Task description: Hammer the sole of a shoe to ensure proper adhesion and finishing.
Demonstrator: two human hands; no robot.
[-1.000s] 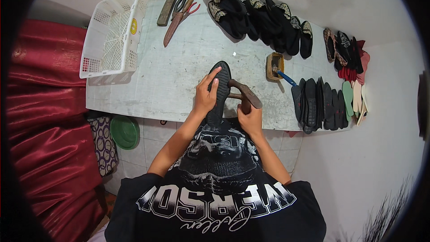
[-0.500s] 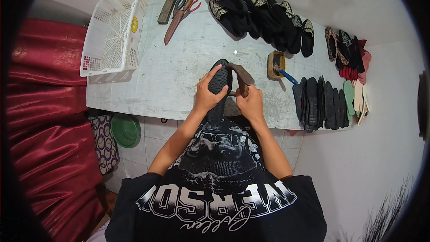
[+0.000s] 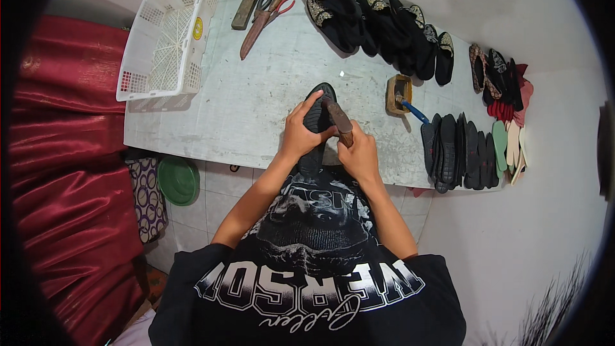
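A black shoe (image 3: 315, 119) is held sole up near the table's front edge, its toe pointing away from me and its heel end close to my shirt. My left hand (image 3: 299, 134) is closed round it, fingers along the left side and thumb across the ridged sole. My right hand (image 3: 360, 155) grips a hammer (image 3: 339, 117) by its short wooden handle. The hammer's worn brown head lies over the right part of the sole, close to my left thumb, and appears to touch it. The shoe's upper is hidden underneath.
On the white table (image 3: 250, 109) stand a plastic crate (image 3: 192, 57), a sharpening-stone-like block (image 3: 246, 8), a knife in a brown sheath (image 3: 255, 33) and pliers (image 3: 282, 9). Embellished black shoes (image 3: 378, 25) line the back. At right are a glue tub with a blue-handled brush (image 3: 400, 95) and several soles (image 3: 451, 154).
The hammer head has swung left and down from beside the shoe's toe onto the sole. My left hand still holds the shoe. The whole view has shifted slightly.
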